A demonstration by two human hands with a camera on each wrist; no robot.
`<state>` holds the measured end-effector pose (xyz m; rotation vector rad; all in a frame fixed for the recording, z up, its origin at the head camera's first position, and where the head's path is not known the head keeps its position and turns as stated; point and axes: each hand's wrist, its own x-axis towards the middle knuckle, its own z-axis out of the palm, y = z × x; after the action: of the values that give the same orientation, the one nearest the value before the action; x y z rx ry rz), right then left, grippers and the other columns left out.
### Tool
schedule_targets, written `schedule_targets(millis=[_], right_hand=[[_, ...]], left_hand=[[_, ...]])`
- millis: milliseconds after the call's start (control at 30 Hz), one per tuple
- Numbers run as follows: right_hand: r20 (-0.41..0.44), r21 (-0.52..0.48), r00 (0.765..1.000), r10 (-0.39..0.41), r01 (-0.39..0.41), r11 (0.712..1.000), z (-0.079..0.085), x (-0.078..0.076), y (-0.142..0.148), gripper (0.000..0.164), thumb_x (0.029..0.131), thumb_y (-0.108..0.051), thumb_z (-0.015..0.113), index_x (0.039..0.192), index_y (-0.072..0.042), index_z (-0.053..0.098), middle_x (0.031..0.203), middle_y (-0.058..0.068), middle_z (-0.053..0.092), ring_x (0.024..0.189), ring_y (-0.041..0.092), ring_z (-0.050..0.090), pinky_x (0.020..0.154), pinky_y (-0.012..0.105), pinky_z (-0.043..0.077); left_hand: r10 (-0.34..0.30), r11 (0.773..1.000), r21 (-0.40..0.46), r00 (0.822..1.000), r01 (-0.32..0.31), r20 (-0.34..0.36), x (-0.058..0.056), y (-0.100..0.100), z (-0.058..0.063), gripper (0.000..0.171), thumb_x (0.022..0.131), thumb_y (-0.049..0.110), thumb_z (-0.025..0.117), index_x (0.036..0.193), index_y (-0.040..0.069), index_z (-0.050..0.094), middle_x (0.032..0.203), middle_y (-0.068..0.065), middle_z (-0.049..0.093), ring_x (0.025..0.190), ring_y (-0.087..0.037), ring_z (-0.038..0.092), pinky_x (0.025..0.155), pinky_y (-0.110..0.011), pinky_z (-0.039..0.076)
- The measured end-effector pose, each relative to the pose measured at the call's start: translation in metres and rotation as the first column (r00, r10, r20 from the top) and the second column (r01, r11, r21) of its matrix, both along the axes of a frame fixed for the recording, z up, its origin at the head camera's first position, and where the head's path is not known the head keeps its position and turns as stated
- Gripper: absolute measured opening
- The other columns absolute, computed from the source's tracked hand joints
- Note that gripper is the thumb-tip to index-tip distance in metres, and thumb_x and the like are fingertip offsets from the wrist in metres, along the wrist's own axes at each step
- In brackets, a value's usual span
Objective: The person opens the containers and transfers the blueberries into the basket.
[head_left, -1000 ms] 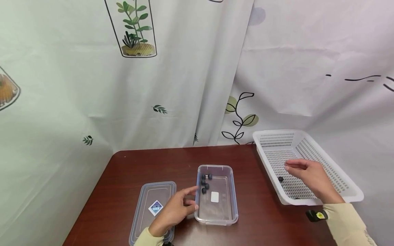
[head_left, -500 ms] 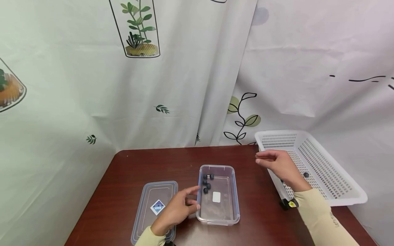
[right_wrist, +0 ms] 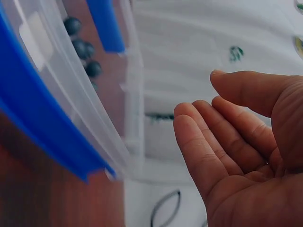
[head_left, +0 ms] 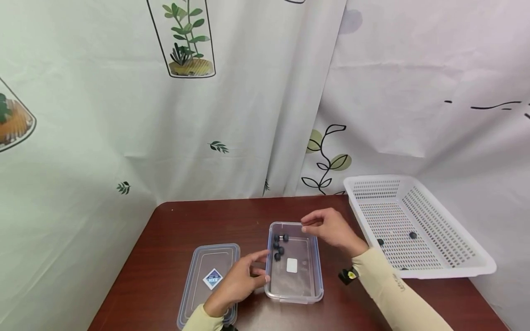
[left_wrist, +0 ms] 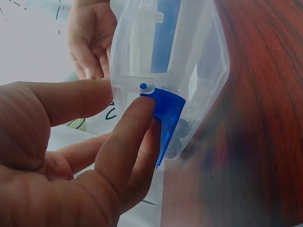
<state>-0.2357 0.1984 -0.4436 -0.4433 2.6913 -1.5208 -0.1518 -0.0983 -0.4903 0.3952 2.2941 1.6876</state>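
Clear plastic box point(head_left: 299, 286) at the centre of the table point(head_left: 232, 220), with dark balls point(head_left: 281, 250) gathered toward the far left of its floor. Further balls point(head_left: 412, 235) in the white basket point(head_left: 439, 274) at far right.

Left hand point(head_left: 240, 280) at the left side of the box: fingers loosely bent and spread, tips touching the wall and blue clip point(left_wrist: 166, 105), without closing round either. Right hand point(head_left: 333, 228) by the far right corner, apart from the rim: thumb held away from gently bent fingers, nothing visible between.

Best practice: maintain light, steady left-hand contact to prevent sliding. When placing a ball, bring fingertips low inside the rim first, to limit rolling.

Markings: blue-and-white diamond label point(head_left: 213, 279) on the lid point(head_left: 207, 262) at near left, lettering blurred, perhaps BXH; white sticker point(head_left: 291, 265) inside the box, without legible text; dark print point(head_left: 400, 282) on the right sleeve point(head_left: 382, 276), too small to read.
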Motion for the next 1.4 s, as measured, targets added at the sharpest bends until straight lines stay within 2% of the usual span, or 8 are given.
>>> schedule_targets(millis=[333,567,767,900,933,1067,1167,1400], right_hand=[[-0.028,0.112,0.989,0.148,-0.144,0.983,-0.03,-0.003,-0.045,0.018,0.086,-0.01,0.086,0.103,-0.006,0.083,0.091,-0.002,0.082,0.081,0.006,0.075,0.07,0.024,0.059],[-0.029,0.168,0.964,0.264,-0.256,0.952,-0.042,0.001,-0.06,0.018,0.085,-0.004,0.084,0.103,-0.002,0.082,0.094,0.007,0.082,0.083,0.01,0.077,0.071,0.022,0.06],[-0.045,0.214,0.955,0.293,-0.277,0.937,-0.048,-0.001,-0.067,0.016,0.085,-0.005,0.086,0.1,-0.006,0.084,0.09,0.004,0.082,0.082,0.012,0.078,0.068,0.021,0.06],[-0.06,0.232,0.953,0.296,-0.275,0.933,-0.049,-0.001,-0.069,0.013,0.086,-0.005,0.086,0.098,-0.011,0.084,0.087,-0.002,0.082,0.079,0.007,0.076,0.068,0.023,0.06],[-0.067,0.248,0.953,0.295,-0.271,0.93,-0.05,0.0,-0.07,0.012,0.086,-0.006,0.086,0.097,-0.012,0.085,0.086,-0.004,0.081,0.078,0.004,0.074,0.072,0.022,0.058],[-0.097,0.305,0.947,0.305,-0.263,0.915,-0.054,0.002,-0.073,0.012,0.084,-0.008,0.087,0.093,-0.016,0.085,0.081,-0.007,0.08,0.072,-0.004,0.068,0.068,0.021,0.055],[-0.107,0.332,0.941,0.322,-0.272,0.903,-0.059,0.004,-0.076,0.012,0.082,-0.008,0.088,0.092,-0.016,0.085,0.08,-0.008,0.079,0.069,-0.007,0.065,0.062,0.019,0.054],[-0.137,0.35,0.923,0.36,-0.295,0.889,-0.063,0.005,-0.082,0.012,0.081,-0.006,0.088,0.086,-0.016,0.084,0.075,-0.011,0.075,0.066,-0.008,0.059,0.059,0.017,0.051]], left_hand=[[-0.003,1.0,0.009,1.0,0.003,0.006,-0.001,0.0,0.001,0.069,0.089,0.0,0.079,0.153,-0.001,0.053,0.138,-0.027,0.061,0.109,-0.032,0.071,0.073,-0.024,0.057],[-0.002,1.0,0.022,1.0,0.001,0.002,-0.001,-0.001,-0.001,0.068,0.088,-0.003,0.079,0.152,-0.002,0.053,0.137,-0.027,0.062,0.107,-0.033,0.071,0.07,-0.023,0.056],[-0.015,1.0,0.014,1.0,0.015,-0.003,0.0,0.0,0.0,0.068,0.088,-0.003,0.078,0.151,-0.002,0.054,0.137,-0.026,0.062,0.107,-0.032,0.071,0.072,-0.023,0.056],[-0.019,1.0,0.016,1.0,0.019,-0.005,-0.001,0.0,0.0,0.067,0.089,-0.003,0.078,0.151,-0.002,0.054,0.138,-0.027,0.062,0.107,-0.032,0.071,0.073,-0.022,0.057],[-0.019,1.0,0.017,1.0,0.019,-0.005,-0.001,0.0,0.0,0.067,0.089,-0.003,0.078,0.151,-0.002,0.054,0.138,-0.027,0.062,0.107,-0.032,0.071,0.073,-0.022,0.057],[-0.017,1.0,0.021,1.0,0.017,-0.001,-0.001,-0.001,0.0,0.067,0.088,-0.003,0.078,0.151,-0.001,0.054,0.138,-0.026,0.062,0.108,-0.033,0.071,0.073,-0.022,0.057],[-0.022,1.0,0.021,1.0,0.022,0.005,-0.001,-0.002,0.0,0.067,0.089,-0.003,0.078,0.151,-0.001,0.054,0.138,-0.026,0.061,0.108,-0.033,0.071,0.073,-0.022,0.057],[-0.026,0.999,0.022,1.0,0.025,0.018,-0.002,-0.004,0.001,0.068,0.09,-0.002,0.078,0.153,0.0,0.053,0.142,-0.027,0.06,0.11,-0.032,0.071,0.075,-0.022,0.057]])
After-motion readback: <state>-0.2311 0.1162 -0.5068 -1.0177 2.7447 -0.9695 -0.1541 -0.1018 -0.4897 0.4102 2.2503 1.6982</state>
